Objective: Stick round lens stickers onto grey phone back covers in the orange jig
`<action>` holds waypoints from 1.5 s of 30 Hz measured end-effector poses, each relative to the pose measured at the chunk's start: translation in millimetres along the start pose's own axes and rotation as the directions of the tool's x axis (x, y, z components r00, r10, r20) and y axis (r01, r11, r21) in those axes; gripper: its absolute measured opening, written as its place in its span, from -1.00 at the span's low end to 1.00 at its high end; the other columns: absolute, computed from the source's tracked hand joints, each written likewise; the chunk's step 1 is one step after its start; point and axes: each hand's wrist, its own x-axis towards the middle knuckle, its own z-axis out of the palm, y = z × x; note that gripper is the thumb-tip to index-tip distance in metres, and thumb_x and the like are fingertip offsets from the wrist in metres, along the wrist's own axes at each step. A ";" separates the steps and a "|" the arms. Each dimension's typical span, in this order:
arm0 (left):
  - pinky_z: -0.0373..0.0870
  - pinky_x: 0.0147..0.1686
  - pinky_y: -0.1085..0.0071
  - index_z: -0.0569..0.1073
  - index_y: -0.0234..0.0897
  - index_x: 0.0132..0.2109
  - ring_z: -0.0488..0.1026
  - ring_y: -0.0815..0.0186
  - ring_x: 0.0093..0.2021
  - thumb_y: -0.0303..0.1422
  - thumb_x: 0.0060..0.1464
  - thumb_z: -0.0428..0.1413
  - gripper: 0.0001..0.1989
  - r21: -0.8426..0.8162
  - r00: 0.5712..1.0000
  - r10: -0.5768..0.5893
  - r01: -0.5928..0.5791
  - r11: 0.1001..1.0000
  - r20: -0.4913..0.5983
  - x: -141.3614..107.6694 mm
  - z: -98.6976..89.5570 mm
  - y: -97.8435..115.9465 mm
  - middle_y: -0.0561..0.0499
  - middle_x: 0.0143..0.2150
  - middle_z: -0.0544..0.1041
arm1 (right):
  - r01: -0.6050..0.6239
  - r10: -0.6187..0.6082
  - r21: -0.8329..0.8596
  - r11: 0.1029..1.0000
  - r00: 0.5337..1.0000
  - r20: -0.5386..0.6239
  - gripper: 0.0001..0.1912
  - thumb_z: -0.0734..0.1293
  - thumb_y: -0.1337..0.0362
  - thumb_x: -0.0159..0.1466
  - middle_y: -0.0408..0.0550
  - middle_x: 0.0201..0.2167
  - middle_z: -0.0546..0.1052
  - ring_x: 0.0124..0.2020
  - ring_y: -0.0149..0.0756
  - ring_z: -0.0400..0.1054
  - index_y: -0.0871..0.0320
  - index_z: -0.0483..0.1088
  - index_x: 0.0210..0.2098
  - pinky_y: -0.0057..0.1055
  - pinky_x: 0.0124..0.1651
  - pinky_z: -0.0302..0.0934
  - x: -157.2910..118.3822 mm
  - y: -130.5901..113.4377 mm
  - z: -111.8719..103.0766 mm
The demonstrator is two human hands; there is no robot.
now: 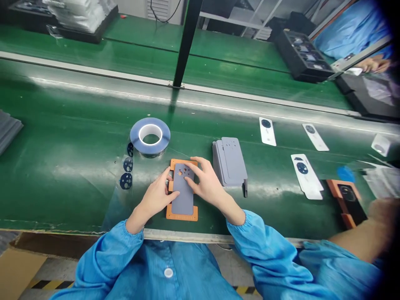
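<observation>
A grey phone back panel (pixel 183 196) with camera holes near its top lies in an orange fixture (pixel 181 217) on the green bench. My left hand (pixel 158 195) holds the panel's left side, its thumb on the surface and its fingers along the fixture's edge. At the upper right, my right hand (pixel 208 183) has its thumb and fingers on the panel around the camera holes. To the right is a stack of similar grey panels (pixel 233 160). On the left, dark round camera-shaped stickers (pixel 126 181) sit on a clear strip below a roll of blue film tape (pixel 135 135).
White cards with dark round pieces (pixel 267 132) lie on the right, several in all. A co-worker's arm (pixel 364 229) reaches beside another orange fixture (pixel 339 189). A metal rail (pixel 103 77) and dark post (pixel 187 46) stand behind. Grey sheets (pixel 9 129) lie far left.
</observation>
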 end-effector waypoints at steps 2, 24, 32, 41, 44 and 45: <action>0.46 -0.21 0.30 0.00 -0.16 0.48 0.42 0.37 -0.40 -0.31 0.07 0.23 -0.10 0.023 0.999 0.031 -0.031 0.999 -0.012 0.1 1.2 -1.6 -0.05 0.03 0.48 | 0.063 -0.060 -0.157 0.986 0.998 0.022 -0.58 0.27 0.30 0.37 0.27 0.27 0.31 0.32 0.15 0.15 0.19 0.38 0.21 0.19 0.30 0.17 -4.9 -2.5 8.1; 0.40 -0.35 0.39 0.50 -0.21 0.11 0.31 0.44 -0.51 -0.18 0.26 0.07 -0.64 0.125 0.974 0.060 -0.033 0.992 -0.218 -23.0 3.6 20.2 -0.01 -0.10 0.44 | -0.274 0.268 -0.099 0.957 0.961 -0.070 -0.56 0.17 0.14 0.46 0.17 0.14 0.53 0.15 0.04 0.41 0.16 0.30 0.26 0.15 0.27 0.14 -56.3 -39.2 17.0; 0.43 -0.31 0.38 0.42 -0.28 0.21 0.45 0.34 -0.38 -0.06 0.31 -0.01 -0.50 -0.140 0.985 -0.028 0.004 0.990 -0.171 -32.6 -2.7 25.0 -0.07 -0.11 0.53 | -0.188 0.204 0.287 0.939 0.979 -0.026 -0.57 0.19 0.21 0.46 0.06 0.20 0.50 0.21 -0.10 0.40 0.02 0.26 0.30 -0.07 0.24 0.30 -54.4 -71.3 -14.4; 0.51 -0.18 0.33 0.43 -0.35 0.16 0.59 0.20 -0.18 -0.21 0.24 0.08 -0.58 -0.527 0.983 -0.066 -0.034 0.849 -0.170 -20.7 -7.9 16.1 -0.18 -0.05 0.63 | -0.432 0.290 0.588 0.684 0.901 0.324 -0.39 0.35 0.27 0.30 -0.05 -0.24 0.62 -0.28 -0.25 0.54 0.08 0.23 0.32 -0.25 -0.17 0.47 -24.7 -52.8 0.7; 0.55 -0.18 0.28 0.32 -0.29 0.30 0.58 0.18 -0.11 -0.19 0.25 0.09 -0.47 -0.414 0.948 -0.070 -0.069 0.908 -0.310 -25.3 -17.6 19.1 -0.21 0.06 0.58 | -0.412 0.332 0.640 0.648 0.910 0.249 -0.40 0.37 0.31 0.23 -0.05 -0.31 0.61 -0.32 -0.26 0.53 0.17 0.28 0.26 -0.28 -0.20 0.47 9.0 -19.9 -6.7; 0.55 -0.14 0.25 0.32 -0.25 0.30 0.56 0.16 -0.06 -0.20 0.26 0.09 -0.48 -0.313 0.913 -0.040 -0.098 0.945 -0.406 -29.4 -22.4 19.7 -0.20 0.10 0.55 | -0.400 0.350 0.625 0.670 0.913 0.210 -0.40 0.38 0.33 0.22 -0.02 -0.29 0.62 -0.29 -0.24 0.54 0.19 0.29 0.25 -0.27 -0.18 0.47 26.1 -4.2 -11.7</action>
